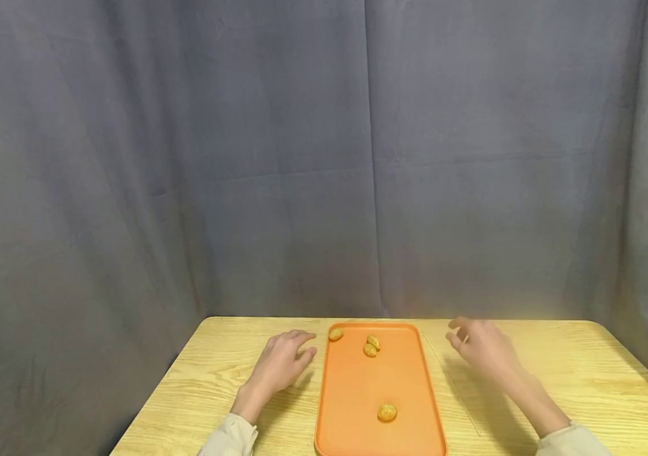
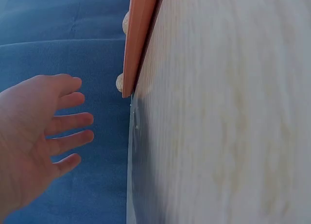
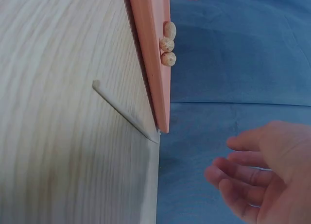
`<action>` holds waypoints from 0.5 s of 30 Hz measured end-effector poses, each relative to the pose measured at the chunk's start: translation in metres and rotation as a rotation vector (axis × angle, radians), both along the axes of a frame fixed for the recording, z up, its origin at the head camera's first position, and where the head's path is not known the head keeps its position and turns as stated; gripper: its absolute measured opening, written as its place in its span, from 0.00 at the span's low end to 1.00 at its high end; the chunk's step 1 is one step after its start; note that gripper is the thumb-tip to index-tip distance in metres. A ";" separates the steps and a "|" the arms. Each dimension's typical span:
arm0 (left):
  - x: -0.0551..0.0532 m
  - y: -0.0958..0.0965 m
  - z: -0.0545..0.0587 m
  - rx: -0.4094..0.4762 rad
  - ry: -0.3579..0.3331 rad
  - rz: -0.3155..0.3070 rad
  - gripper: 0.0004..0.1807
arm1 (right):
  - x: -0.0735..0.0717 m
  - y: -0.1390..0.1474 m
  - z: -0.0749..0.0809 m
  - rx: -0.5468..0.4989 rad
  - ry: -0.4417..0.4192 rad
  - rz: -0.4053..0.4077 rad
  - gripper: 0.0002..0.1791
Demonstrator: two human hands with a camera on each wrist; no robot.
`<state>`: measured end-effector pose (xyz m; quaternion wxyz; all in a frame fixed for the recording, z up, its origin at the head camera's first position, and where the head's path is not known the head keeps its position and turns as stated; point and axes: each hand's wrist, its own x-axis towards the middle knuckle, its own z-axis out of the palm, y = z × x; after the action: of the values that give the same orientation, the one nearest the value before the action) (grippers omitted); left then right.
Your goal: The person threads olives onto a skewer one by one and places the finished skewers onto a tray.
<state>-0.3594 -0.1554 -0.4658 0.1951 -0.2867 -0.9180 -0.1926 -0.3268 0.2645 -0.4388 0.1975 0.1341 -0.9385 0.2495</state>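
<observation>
An orange tray [image 1: 352, 386] lies lengthwise on the table between my two hands. Several small, oval, yellow-brown pieces with rough, walnut-like surfaces rest on it: one piece [image 1: 336, 334] at the far left corner, two touching pieces [image 1: 370, 349] near the far end, and a single piece [image 1: 387, 413] closer to me. Left of the tray, my left hand [image 1: 280, 362] hovers with spread fingers, holding nothing. My right hand [image 1: 486, 348] is raised over the table on the other side, its fingers loosely bent and nothing in them. Beneath and left of it lies a thin pale stick [image 1: 451, 384].
The light wooden table [image 1: 580, 373] extends to both sides of the tray. Grey curtains [image 1: 301, 158] hang behind the table's far edge and along both sides.
</observation>
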 end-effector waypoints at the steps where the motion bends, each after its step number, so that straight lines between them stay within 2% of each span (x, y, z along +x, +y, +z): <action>1: 0.000 0.001 0.000 0.001 0.001 0.000 0.18 | 0.000 0.000 0.000 0.000 0.001 -0.003 0.14; 15: 0.005 0.010 0.002 0.019 0.007 -0.039 0.15 | 0.004 -0.001 0.004 -0.016 0.001 -0.004 0.07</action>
<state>-0.3545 -0.1459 -0.4636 0.1972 -0.3031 -0.9097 -0.2043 -0.3227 0.2632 -0.4346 0.1997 0.1306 -0.9367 0.2564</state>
